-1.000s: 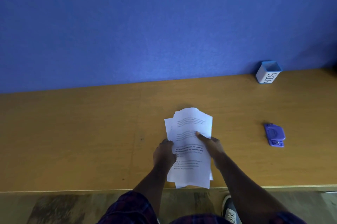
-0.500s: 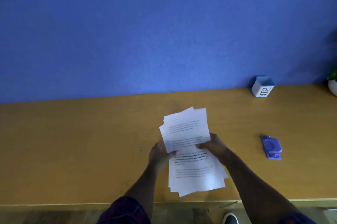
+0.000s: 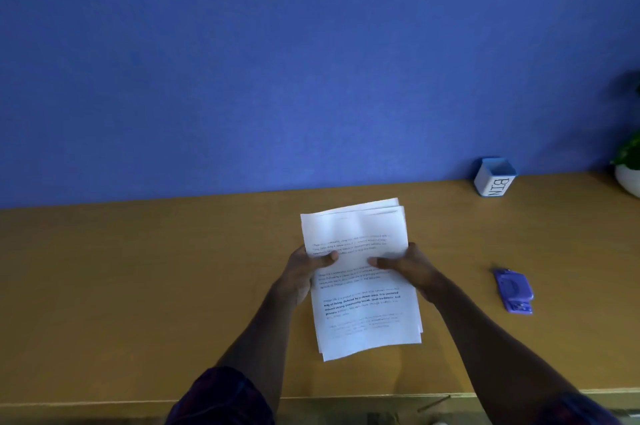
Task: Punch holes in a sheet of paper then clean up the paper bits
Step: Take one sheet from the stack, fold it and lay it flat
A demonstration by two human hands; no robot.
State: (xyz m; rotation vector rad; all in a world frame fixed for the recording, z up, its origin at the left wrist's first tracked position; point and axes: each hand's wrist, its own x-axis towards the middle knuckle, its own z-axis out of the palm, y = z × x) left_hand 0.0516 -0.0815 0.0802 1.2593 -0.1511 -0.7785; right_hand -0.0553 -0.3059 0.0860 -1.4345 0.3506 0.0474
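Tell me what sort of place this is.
Probably an office or study desk: a wooden desktop against a blue wall, printed sheets, a hole punch and a small container marked BIN.

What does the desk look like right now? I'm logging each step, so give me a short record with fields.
papers: stack of printed sheets, held by both sides
left hand: grips stack's left edge
right hand: grips stack's right edge
hole punch: purple, untouched, right of the stack
bin: white cup marked BIN, by the wall
desk: wooden
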